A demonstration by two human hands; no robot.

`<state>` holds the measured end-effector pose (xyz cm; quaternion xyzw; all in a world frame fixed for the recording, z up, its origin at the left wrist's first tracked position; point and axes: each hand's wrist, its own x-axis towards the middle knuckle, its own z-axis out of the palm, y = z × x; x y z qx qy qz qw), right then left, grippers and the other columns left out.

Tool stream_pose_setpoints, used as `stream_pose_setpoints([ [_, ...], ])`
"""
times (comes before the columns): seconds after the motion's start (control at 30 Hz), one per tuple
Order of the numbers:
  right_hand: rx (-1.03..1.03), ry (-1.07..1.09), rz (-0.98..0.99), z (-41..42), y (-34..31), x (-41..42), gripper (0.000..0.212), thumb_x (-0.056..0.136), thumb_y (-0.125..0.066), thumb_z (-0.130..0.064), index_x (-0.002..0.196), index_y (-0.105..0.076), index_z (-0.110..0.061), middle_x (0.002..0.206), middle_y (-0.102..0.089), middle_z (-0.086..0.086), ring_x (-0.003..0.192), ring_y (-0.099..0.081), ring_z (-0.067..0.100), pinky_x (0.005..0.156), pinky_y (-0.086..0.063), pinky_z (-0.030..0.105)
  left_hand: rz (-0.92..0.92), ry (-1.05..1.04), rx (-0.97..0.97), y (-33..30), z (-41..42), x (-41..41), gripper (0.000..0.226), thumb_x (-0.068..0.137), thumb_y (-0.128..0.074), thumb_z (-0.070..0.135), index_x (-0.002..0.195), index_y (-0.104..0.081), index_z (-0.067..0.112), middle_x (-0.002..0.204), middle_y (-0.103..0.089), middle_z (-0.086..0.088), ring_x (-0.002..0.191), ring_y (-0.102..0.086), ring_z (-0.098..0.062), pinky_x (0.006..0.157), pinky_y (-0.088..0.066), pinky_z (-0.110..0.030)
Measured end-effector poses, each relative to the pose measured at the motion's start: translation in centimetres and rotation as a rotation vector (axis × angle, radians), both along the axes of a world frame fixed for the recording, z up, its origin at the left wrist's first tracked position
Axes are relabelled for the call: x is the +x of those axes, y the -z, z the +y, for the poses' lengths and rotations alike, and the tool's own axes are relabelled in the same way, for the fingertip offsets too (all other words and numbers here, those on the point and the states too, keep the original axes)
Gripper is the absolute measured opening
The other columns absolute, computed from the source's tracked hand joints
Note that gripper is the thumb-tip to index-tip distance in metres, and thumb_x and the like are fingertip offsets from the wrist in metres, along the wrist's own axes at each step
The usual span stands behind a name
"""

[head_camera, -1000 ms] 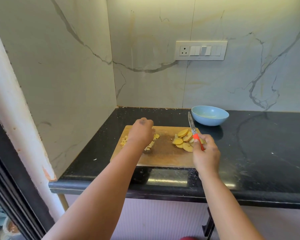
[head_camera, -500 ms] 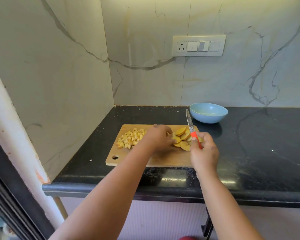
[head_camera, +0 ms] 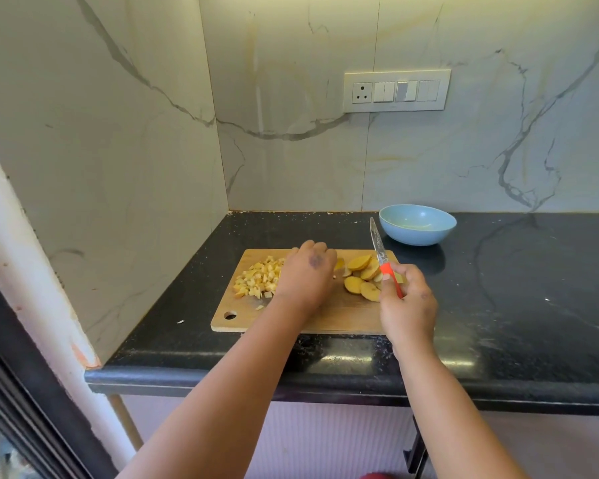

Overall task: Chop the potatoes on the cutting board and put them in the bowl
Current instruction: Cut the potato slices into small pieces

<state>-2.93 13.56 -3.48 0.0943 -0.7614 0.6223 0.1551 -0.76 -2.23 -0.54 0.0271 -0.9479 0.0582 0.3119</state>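
Potato slices (head_camera: 362, 276) lie fanned in an overlapping heap on the right half of the cutting board (head_camera: 325, 316), and a pile of diced potato (head_camera: 256, 279) sits on its left half, apart from them, presumably to keep finished pieces out of the blade's way. The left hand (head_camera: 306, 276) rests palm down on the board between the two heaps; its fingertips are hidden, so I cannot tell whether it pinches anything. The right hand (head_camera: 407, 307) grips the orange handle of the knife (head_camera: 381, 255), blade raised and pointing away over the slices, likely parked while the other hand arranges. The blue bowl (head_camera: 417, 224) waits just behind the board's far right corner on the black counter (head_camera: 516, 288), near for scooping.
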Motion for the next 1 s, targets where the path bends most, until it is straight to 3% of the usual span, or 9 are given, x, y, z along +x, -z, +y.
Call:
stream_pose_setpoints([
  [0.1, -0.001, 0.005, 0.000, 0.0, -0.1, 0.2, 0.019, 0.098, -0.054, -0.025, 0.115, -0.061, -0.027, 0.105, -0.067, 0.002, 0.094, -0.063, 0.022, 0.068, -0.043, 0.025, 0.166, -0.002, -0.086, 0.0, -0.2, 2.5, 0.011, 0.079, -0.072, 0.010, 0.076, -0.063, 0.015, 0.073, -0.057, 0.000, 0.069, -0.050, -0.020, 0.059, -0.029, -0.029],
  [0.17, 0.008, 0.007, -0.001, 0.0, -0.3, 0.3, 0.019, 0.098, -0.054, -0.025, 0.116, -0.061, -0.025, 0.104, -0.067, 0.003, 0.094, -0.062, 0.022, 0.068, -0.042, 0.025, 0.149, 0.063, -0.136, 0.5, 0.1, 3.8, 0.011, 0.077, -0.076, 0.015, 0.077, -0.066, 0.018, 0.074, -0.060, 0.002, 0.071, -0.050, -0.020, 0.060, -0.031, -0.029],
  [0.23, 0.030, 0.011, 0.004, 0.0, -0.5, 0.5, 0.020, 0.098, -0.053, -0.025, 0.117, -0.061, -0.024, 0.104, -0.067, 0.003, 0.092, -0.061, 0.020, 0.063, -0.040, 0.023, 0.032, 0.129, -0.139, 1.0, 0.3, 4.5, 0.009, 0.083, -0.073, 0.029, 0.086, -0.071, 0.021, 0.085, -0.066, 0.003, 0.083, -0.054, -0.022, 0.068, -0.036, -0.032],
  [0.3, 0.077, 0.015, 0.007, 0.1, -0.7, 1.0, 0.021, 0.099, -0.052, -0.025, 0.118, -0.061, -0.023, 0.102, -0.066, 0.002, 0.089, -0.058, 0.019, 0.058, -0.037, 0.016, -0.124, 0.101, -0.002, 1.3, 0.2, 4.8, 0.025, 0.094, -0.058, 0.043, 0.101, -0.071, 0.023, 0.102, -0.065, 0.004, 0.101, -0.050, -0.022, 0.080, -0.034, -0.036],
  [0.47, 0.261, -0.001, 0.129, 0.5, -1.1, 3.7, 0.019, 0.099, -0.050, -0.018, 0.115, -0.061, -0.019, 0.089, -0.060, -0.004, 0.073, -0.052, 0.012, 0.051, -0.031, 0.005, -0.187, 0.038, 0.261, 1.2, -0.6, 5.0, 0.042, 0.092, -0.053, 0.050, 0.130, -0.058, 0.033, 0.122, -0.061, 0.009, 0.120, -0.041, -0.022, 0.096, -0.033, -0.040],
  [0.57, 0.373, -0.002, 0.207, 0.4, -0.4, 5.8, 0.021, 0.097, -0.051, -0.013, 0.115, -0.061, -0.017, 0.071, -0.055, -0.008, 0.057, -0.046, 0.002, 0.045, -0.034, 0.011, -0.335, 0.021, 0.269, 0.9, -0.3, 4.2, 0.041, 0.095, -0.048, 0.051, 0.131, -0.057, 0.035, 0.130, -0.060, 0.010, 0.127, -0.038, -0.024, 0.099, -0.030, -0.044],
  [0.67, 0.437, 0.000, 0.246, 0.2, 0.2, 7.4, 0.021, 0.096, -0.052, -0.011, 0.115, -0.061, -0.015, 0.068, -0.060, 0.003, 0.054, -0.052, 0.013, 0.046, -0.041, 0.028, -0.346, -0.037, 0.319, 0.9, 0.0, 3.5, 0.040, 0.093, -0.049, 0.056, 0.124, -0.062, 0.034, 0.132, -0.059, 0.010, 0.129, -0.038, -0.024, 0.102, -0.030, -0.045],
  [0.83, 0.547, -0.056, 0.152, 0.5, -0.7, 7.9, 0.016, 0.096, -0.051, -0.011, 0.108, -0.059, -0.016, 0.072, -0.057, 0.002, 0.055, -0.047, 0.009, 0.045, -0.030, 0.018, -0.273, -0.076, 0.393, 1.5, 0.2, 3.6, 0.035, 0.088, -0.054, 0.062, 0.101, -0.063, 0.031, 0.111, -0.063, 0.008, 0.126, -0.039, -0.026, 0.096, -0.031, -0.045],
  [1.0, 0.727, -0.077, 0.080, 0.1, -1.3, 8.2, 0.021, 0.096, -0.047, -0.011, 0.112, -0.056, -0.020, 0.080, -0.061, 0.003, 0.066, -0.056, 0.018, 0.055, -0.049, 0.030, -0.216, -0.031, 0.393, 2.2, -0.2, 4.7, 0.033, 0.095, -0.048, 0.049, 0.118, -0.066, 0.033, 0.121, -0.061, 0.016, 0.116, -0.037, -0.021, 0.092, -0.026, -0.041],
])
